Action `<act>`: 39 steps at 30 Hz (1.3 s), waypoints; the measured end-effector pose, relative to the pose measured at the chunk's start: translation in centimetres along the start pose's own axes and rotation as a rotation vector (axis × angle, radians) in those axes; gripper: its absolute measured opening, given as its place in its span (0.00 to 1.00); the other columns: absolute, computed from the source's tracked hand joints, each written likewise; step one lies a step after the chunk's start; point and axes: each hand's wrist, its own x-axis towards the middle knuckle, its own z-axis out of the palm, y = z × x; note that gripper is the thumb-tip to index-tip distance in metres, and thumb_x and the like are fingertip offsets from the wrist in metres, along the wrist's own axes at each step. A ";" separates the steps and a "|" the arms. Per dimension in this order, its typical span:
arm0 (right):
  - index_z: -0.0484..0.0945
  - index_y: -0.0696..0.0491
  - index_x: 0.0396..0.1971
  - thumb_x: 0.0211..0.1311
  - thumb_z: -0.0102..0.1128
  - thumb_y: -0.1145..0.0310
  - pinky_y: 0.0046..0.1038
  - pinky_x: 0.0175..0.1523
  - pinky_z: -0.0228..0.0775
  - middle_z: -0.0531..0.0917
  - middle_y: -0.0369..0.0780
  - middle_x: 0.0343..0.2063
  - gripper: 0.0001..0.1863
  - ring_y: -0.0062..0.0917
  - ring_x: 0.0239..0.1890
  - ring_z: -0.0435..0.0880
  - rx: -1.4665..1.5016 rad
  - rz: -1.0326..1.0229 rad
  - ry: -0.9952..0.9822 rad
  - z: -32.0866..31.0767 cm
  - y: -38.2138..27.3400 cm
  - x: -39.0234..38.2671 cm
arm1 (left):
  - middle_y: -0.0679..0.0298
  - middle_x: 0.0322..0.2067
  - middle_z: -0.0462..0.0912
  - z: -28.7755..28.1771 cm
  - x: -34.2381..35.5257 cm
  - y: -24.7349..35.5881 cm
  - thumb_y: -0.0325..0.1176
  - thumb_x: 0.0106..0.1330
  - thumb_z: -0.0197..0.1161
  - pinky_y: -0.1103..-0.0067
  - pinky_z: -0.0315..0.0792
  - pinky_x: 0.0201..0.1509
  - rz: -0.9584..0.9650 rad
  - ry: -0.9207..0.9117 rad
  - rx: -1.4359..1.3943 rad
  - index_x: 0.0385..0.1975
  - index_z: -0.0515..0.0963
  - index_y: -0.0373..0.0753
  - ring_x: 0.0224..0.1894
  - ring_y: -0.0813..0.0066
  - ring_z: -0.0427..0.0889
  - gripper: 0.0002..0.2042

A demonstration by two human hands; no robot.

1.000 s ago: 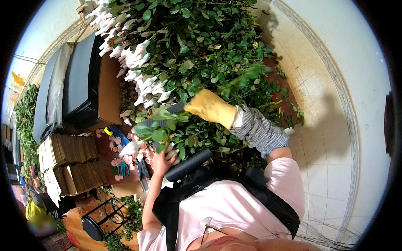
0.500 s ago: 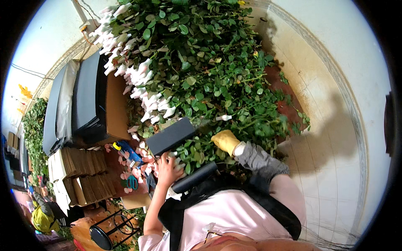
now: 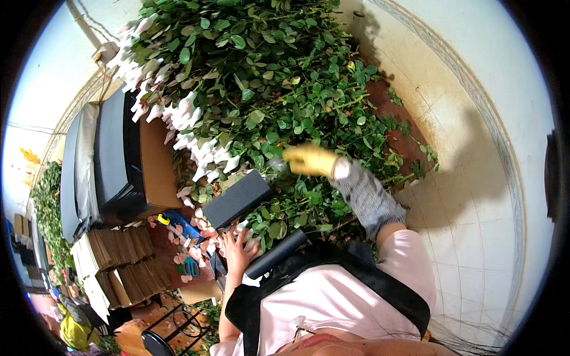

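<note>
My bare left hand (image 3: 237, 251) lies with its fingers spread against several white-sleeved flower heads (image 3: 252, 242), beside a short leafy bunch (image 3: 285, 219). My right hand (image 3: 312, 161), in a yellow work glove and grey knit sleeve, is over the big heap of leafy flower stems (image 3: 249, 89). Motion smears its fingers. A pale blurred shape (image 3: 276, 164) shows at its fingertips; I cannot tell whether the glove holds it. Between the heap and the short bunch lies a dark grey block (image 3: 236, 198). A black roll (image 3: 276, 255) lies close to my body.
At the left stand a large carton (image 3: 159, 166) with dark sheets and stacked brown cardboard (image 3: 119, 255). Teal scissors (image 3: 190, 267), a yellow-handled cutter (image 3: 172, 224) and pink petals (image 3: 205, 243) lie nearby. Below is a black stool (image 3: 157, 343). A person in yellow-green (image 3: 74, 329) is far left.
My gloved right hand has moved up and left over the heap. The sleeved flower lying just beyond it earlier no longer shows there. My left hand stays by the flower heads, fingers more spread.
</note>
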 end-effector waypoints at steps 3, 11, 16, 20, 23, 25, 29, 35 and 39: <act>0.80 0.50 0.54 0.69 0.55 0.71 0.31 0.41 0.76 0.81 0.38 0.27 0.15 0.26 0.30 0.78 -0.293 0.169 0.424 -2.6 3.9 6.4 | 0.54 0.64 0.67 0.0 0.1 -0.4 0.44 0.49 0.76 0.52 0.59 0.68 0.009 -0.004 0.002 0.55 0.79 0.46 0.63 0.47 0.67 0.30; 0.86 0.49 0.35 0.57 0.64 0.74 0.38 0.64 0.67 0.87 0.39 0.30 0.07 0.33 0.42 0.87 -0.743 0.448 0.098 -3.2 2.9 10.9 | 0.53 0.65 0.67 -0.6 0.8 0.1 0.40 0.47 0.76 0.54 0.62 0.68 0.014 -0.038 0.024 0.56 0.78 0.45 0.64 0.46 0.67 0.31; 0.86 0.48 0.42 0.58 0.61 0.77 0.37 0.61 0.72 0.88 0.38 0.39 0.13 0.31 0.46 0.86 -0.569 0.017 0.569 -5.1 -2.4 9.6 | 0.49 0.64 0.66 -0.1 0.1 -0.5 0.44 0.50 0.76 0.53 0.62 0.67 0.034 -0.002 0.072 0.59 0.76 0.46 0.62 0.44 0.66 0.32; 0.85 0.49 0.44 0.49 0.61 0.88 0.36 0.54 0.80 0.89 0.38 0.40 0.23 0.32 0.42 0.89 -0.516 -0.290 0.605 -7.0 -0.4 6.7 | 0.50 0.67 0.63 1.5 -0.4 -1.7 0.54 0.55 0.71 0.52 0.56 0.70 -0.008 -0.023 0.104 0.61 0.73 0.50 0.66 0.44 0.65 0.34; 0.86 0.49 0.41 0.64 0.57 0.74 0.39 0.35 0.76 0.84 0.42 0.25 0.10 0.35 0.28 0.83 -0.977 0.062 0.554 -11.3 4.9 1.8 | 0.51 0.68 0.63 1.1 -0.1 -0.9 0.54 0.55 0.71 0.53 0.57 0.69 0.000 0.006 0.072 0.61 0.73 0.50 0.66 0.45 0.64 0.33; 0.86 0.50 0.41 0.64 0.58 0.74 0.39 0.38 0.76 0.85 0.43 0.27 0.10 0.37 0.31 0.84 -1.034 0.257 0.578 -14.5 7.3 -2.8 | 0.49 0.68 0.62 0.7 0.1 -0.7 0.53 0.56 0.71 0.54 0.57 0.70 0.018 0.021 0.037 0.62 0.72 0.49 0.67 0.45 0.64 0.34; 0.84 0.53 0.46 0.57 0.60 0.83 0.37 0.44 0.78 0.87 0.42 0.37 0.17 0.35 0.35 0.85 -0.760 -0.073 0.806 -14.9 2.7 -6.1 | 0.50 0.68 0.60 2.0 -0.8 -1.6 0.61 0.58 0.65 0.48 0.51 0.69 -0.043 0.019 0.033 0.65 0.69 0.55 0.68 0.47 0.61 0.36; 0.82 0.52 0.53 0.57 0.57 0.85 0.33 0.53 0.78 0.86 0.45 0.45 0.23 0.34 0.47 0.86 -0.149 0.067 0.196 -3.2 -7.8 -8.6 | 0.47 0.61 0.67 1.9 -0.5 -1.5 0.55 0.55 0.70 0.53 0.58 0.68 0.015 0.120 -0.059 0.58 0.75 0.50 0.66 0.43 0.63 0.30; 0.82 0.54 0.52 0.56 0.59 0.84 0.35 0.52 0.78 0.86 0.46 0.46 0.22 0.39 0.47 0.86 -0.135 0.198 0.111 6.0 -8.3 -8.9 | 0.49 0.50 0.71 0.9 -0.5 -1.1 0.48 0.52 0.74 0.56 0.63 0.64 -0.005 0.145 -0.147 0.53 0.78 0.48 0.57 0.46 0.68 0.27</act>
